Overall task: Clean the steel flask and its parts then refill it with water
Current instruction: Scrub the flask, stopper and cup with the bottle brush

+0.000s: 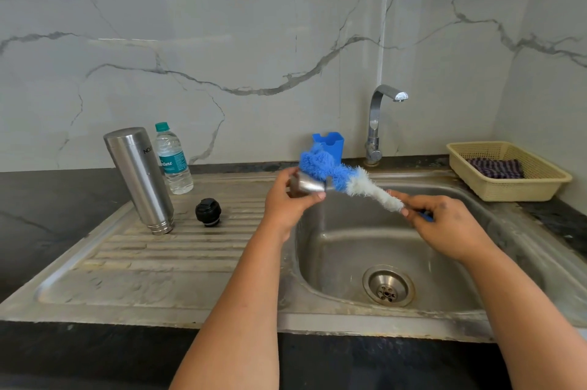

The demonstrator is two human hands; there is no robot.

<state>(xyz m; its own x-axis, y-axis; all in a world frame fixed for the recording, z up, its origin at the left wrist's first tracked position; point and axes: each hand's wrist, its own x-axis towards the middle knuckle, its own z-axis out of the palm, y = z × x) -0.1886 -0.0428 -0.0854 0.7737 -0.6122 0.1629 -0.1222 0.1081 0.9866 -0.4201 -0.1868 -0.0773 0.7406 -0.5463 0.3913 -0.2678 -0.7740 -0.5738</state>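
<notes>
**Brush on the flask cup over the basin**

Marble-veined wall backs the steel sink (pixel 317 323) in front of you. Your left hand (pixel 287 203) grips the steel flask cup (pixel 306 183) over the basin's left edge, while your right hand (pixel 444 224) pinches the handle of the blue-and-white bottle brush (pixel 346 176), whose blue head touches the cup. On the drainboard the steel flask (pixel 139 176) stands mouth-down, its black stopper (pixel 208 212) just beside it, a water bottle (pixel 173 159) behind. At the worktop's right edge sits a basket (pixel 540 189) with a cloth (pixel 495 168).
</notes>
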